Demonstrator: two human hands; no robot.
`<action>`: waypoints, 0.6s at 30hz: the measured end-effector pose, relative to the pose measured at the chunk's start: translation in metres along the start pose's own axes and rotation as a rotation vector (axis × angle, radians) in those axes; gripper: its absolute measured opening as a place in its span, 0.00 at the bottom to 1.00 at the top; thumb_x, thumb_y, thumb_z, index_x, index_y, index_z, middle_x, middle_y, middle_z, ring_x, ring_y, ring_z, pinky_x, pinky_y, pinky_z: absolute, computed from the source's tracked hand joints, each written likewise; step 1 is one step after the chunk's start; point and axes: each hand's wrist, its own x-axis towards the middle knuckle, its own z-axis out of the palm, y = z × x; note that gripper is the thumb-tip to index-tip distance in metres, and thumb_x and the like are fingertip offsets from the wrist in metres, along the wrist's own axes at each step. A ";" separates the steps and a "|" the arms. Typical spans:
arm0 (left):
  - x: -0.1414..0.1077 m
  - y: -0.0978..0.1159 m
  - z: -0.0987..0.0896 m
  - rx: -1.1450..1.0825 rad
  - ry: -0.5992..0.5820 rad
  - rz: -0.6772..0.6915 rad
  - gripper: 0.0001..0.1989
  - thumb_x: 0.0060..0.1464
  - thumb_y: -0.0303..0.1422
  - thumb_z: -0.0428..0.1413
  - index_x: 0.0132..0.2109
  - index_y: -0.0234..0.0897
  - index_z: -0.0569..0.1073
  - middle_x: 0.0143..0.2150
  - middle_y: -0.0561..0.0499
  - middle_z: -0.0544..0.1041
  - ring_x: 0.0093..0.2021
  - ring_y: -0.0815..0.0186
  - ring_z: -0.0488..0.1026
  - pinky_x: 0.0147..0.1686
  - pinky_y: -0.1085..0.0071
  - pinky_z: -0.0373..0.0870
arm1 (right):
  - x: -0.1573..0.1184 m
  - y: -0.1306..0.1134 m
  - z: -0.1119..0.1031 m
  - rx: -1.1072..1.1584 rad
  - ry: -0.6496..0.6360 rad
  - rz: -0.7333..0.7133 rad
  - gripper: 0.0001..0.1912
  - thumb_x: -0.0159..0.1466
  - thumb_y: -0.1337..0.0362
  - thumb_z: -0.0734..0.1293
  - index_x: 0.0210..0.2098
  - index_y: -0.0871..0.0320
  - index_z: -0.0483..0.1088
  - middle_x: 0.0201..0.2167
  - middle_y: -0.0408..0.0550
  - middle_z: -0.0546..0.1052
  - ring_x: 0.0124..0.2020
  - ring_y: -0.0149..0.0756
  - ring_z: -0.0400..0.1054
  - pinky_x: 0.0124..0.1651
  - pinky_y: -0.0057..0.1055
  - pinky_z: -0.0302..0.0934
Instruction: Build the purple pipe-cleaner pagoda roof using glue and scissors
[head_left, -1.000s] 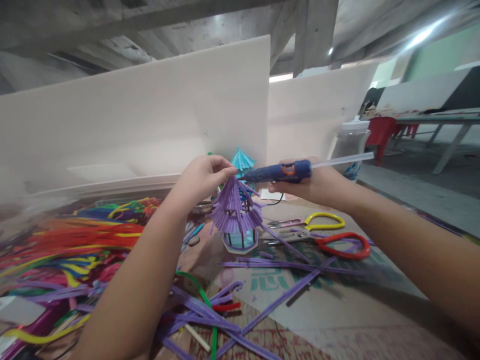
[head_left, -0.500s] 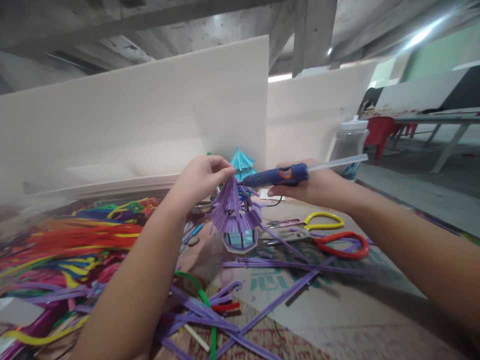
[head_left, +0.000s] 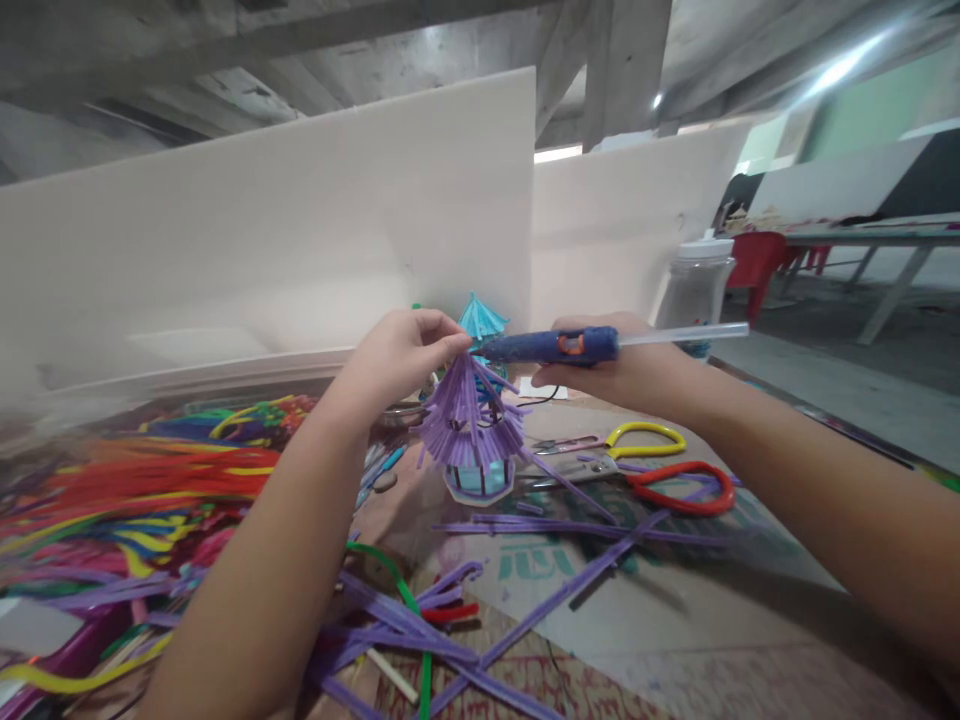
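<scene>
A small pagoda model (head_left: 470, 425) stands upright at the middle of the table, with two tiers of purple pipe-cleaner roof over a pale blue, many-sided base. My left hand (head_left: 412, 355) is closed at its peak, thumb and fingertips pinched together on the tip of the purple roof. From the right, my right hand (head_left: 615, 360) grips a dark blue hot glue gun (head_left: 551, 346), a clear glue stick (head_left: 694, 335) jutting from its rear. The nozzle points left and meets the roof peak close to my left fingertips. Behind stands a light blue pagoda model (head_left: 482, 316), partly hidden.
Yellow-handled scissors (head_left: 646, 440) and red-handled scissors (head_left: 682, 487) lie right of the model. Loose purple pipe cleaners (head_left: 570, 590) cross the front. Bundles of coloured pipe cleaners (head_left: 180, 475) cover the left. A clear bottle (head_left: 696, 285) stands at the back right, before white boards (head_left: 300, 230).
The glue gun has levelled out, its nozzle rising slightly to the roof peak and its rear dipping a little. My left hand keeps its pinch at the peak.
</scene>
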 end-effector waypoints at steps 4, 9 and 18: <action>0.000 -0.001 0.000 0.002 0.002 -0.005 0.12 0.56 0.39 0.57 0.36 0.35 0.79 0.27 0.53 0.75 0.26 0.70 0.67 0.26 0.72 0.58 | 0.000 0.001 -0.002 0.082 0.001 0.043 0.18 0.56 0.47 0.71 0.29 0.56 0.73 0.23 0.42 0.72 0.24 0.31 0.61 0.27 0.29 0.53; 0.000 -0.003 0.000 0.001 0.002 -0.029 0.12 0.56 0.40 0.57 0.36 0.35 0.78 0.27 0.52 0.75 0.26 0.70 0.67 0.26 0.71 0.59 | 0.000 0.001 -0.001 0.063 -0.051 0.022 0.16 0.56 0.48 0.71 0.28 0.54 0.71 0.22 0.41 0.71 0.24 0.31 0.61 0.26 0.29 0.53; 0.002 -0.005 0.001 0.001 -0.003 -0.009 0.13 0.56 0.41 0.57 0.37 0.35 0.79 0.28 0.51 0.76 0.28 0.69 0.69 0.27 0.71 0.59 | 0.000 0.001 0.001 -0.056 -0.046 0.013 0.19 0.57 0.46 0.71 0.31 0.55 0.73 0.23 0.42 0.72 0.24 0.31 0.61 0.27 0.29 0.50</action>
